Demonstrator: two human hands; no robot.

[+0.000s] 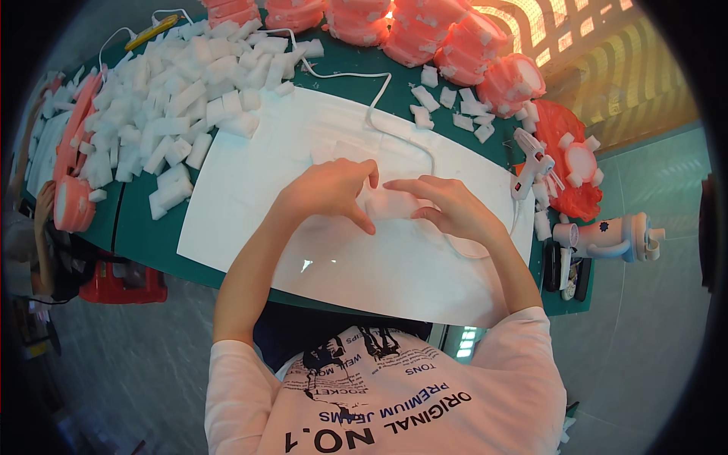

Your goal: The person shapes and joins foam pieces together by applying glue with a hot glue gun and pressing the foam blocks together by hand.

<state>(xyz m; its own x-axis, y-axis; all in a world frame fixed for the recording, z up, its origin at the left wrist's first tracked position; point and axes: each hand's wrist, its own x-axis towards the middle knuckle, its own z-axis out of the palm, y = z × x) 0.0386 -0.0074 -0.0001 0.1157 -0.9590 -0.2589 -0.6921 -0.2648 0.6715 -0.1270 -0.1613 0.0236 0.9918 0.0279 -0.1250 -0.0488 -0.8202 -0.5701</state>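
Note:
A pale white foam block [390,204] lies between my two hands, low over a white sheet [356,280]. My right hand [459,208] has its thumb and fingers curled on the block's right end. Around the left end, my left hand [334,193] is spread in a C shape, thumb and forefinger apart. A small gap seems to separate it from the block. More pale foam pieces [341,152] lie on the sheet just beyond my left hand, partly hidden by it. Right of the sheet rests a white glue gun [533,163].
A big heap of white foam blocks [174,114] covers the green table [152,243] at left. Pink wrapped rounds [440,38] stand along the back. A white cord [379,95] crosses the sheet. A bottle [618,236] lies at right. Another person's hand [44,201] shows far left.

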